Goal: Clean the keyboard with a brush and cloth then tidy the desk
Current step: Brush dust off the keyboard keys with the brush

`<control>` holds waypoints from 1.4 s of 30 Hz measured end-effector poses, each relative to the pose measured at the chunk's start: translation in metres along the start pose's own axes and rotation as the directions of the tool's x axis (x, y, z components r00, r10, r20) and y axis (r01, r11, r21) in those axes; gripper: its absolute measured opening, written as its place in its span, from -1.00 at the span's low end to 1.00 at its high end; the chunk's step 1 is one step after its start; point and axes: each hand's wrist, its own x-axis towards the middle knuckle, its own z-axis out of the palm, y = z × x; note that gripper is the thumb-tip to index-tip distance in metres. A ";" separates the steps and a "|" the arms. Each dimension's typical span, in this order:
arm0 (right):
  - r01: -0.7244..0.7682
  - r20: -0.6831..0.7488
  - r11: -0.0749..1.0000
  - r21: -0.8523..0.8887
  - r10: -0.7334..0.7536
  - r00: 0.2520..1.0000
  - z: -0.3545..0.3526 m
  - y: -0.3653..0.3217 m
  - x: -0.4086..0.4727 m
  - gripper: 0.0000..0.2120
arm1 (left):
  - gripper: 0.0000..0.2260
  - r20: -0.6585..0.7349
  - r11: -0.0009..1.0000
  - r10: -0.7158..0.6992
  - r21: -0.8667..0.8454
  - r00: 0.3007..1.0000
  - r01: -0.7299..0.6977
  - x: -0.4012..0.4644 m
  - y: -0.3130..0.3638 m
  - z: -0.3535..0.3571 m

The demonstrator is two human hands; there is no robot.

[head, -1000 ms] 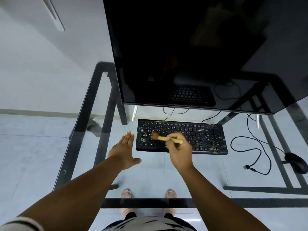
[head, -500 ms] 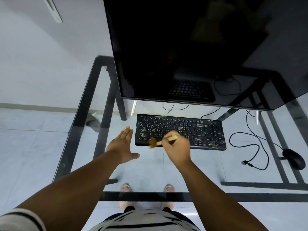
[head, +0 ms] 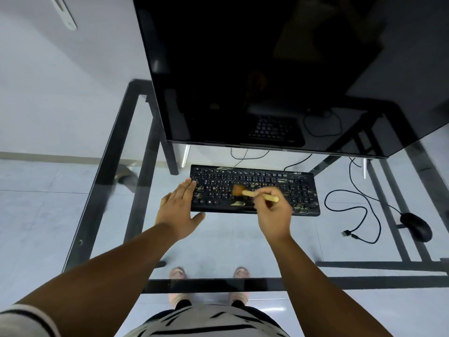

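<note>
Glass tabletop (head: 213, 242): my right hand (head: 273, 215) grips the brush (head: 252, 192) over the keyboard (head: 298, 190); left hand (head: 177, 211) lies flat and empty at its left edge.

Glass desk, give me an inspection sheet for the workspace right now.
Surface: glass desk, dark frame, floor visible through it.
Job's things: black keyboard, pale debris on keys; brush over its left-middle keys; no cloth seen.
Clutter: black mouse at right.
Grippers: left hand flat, open, at the keyboard's left end; right hand gripping the brush handle.
Cables: loose cable looped at right, plug end free.
Surroundings: dark monitor behind the keyboard; pale tiled floor.
</note>
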 end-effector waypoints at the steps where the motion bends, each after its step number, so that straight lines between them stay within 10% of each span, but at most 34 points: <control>1: 0.019 0.060 0.999 -0.039 -0.016 0.998 -0.002 0.003 -0.001 -0.89 | -0.24 0.010 0.999 0.030 0.020 0.999 -0.030 0.000 0.004 0.003; 6: 0.060 -0.151 0.997 -0.047 -0.067 0.986 -0.007 0.000 0.005 -0.85 | -0.29 0.085 0.984 0.136 0.105 0.987 -0.144 -0.004 0.021 0.018; 10: 0.052 0.160 0.998 -0.038 -0.045 0.986 -0.002 0.002 0.012 -0.89 | -0.31 0.127 0.971 0.162 0.158 0.978 -0.182 -0.006 0.026 0.022; 15: -0.005 -0.160 0.999 -0.040 -0.002 0.987 -0.018 0.008 0.013 -0.94 | -0.32 0.115 0.972 0.129 0.181 0.985 -0.148 -0.006 0.032 0.023; 20: 0.015 0.094 0.999 -0.050 -0.010 0.995 -0.043 0.020 0.012 -0.77 | -0.32 0.088 0.974 0.113 0.186 0.990 -0.128 -0.004 0.044 0.027; 24: -0.025 -0.168 0.998 -0.052 0.016 0.986 -0.064 0.026 0.015 -0.77 | -0.33 0.073 0.971 0.135 0.187 0.988 -0.146 -0.002 0.056 0.034; 28: 0.020 0.114 0.999 -0.032 -0.017 0.993 -0.073 0.033 0.014 -0.82 | -0.32 0.091 0.969 0.146 0.187 0.985 -0.161 0.000 0.067 0.039; 32: 0.005 -0.143 0.991 -0.132 -0.024 0.989 -0.082 0.035 0.014 -0.81 | -0.32 0.098 0.973 0.109 0.193 0.989 -0.127 -0.001 0.075 0.043; 37: 0.079 0.188 0.993 -0.093 -0.061 0.980 -0.085 0.041 0.016 -0.87 | -0.32 0.077 0.977 0.071 0.197 0.994 -0.085 -0.002 0.084 0.042; 42: 0.041 -0.160 0.998 -0.045 -0.048 0.986 -0.097 0.042 0.024 -0.79 | -0.31 0.070 0.979 0.066 0.187 0.995 -0.078 0.000 0.094 0.046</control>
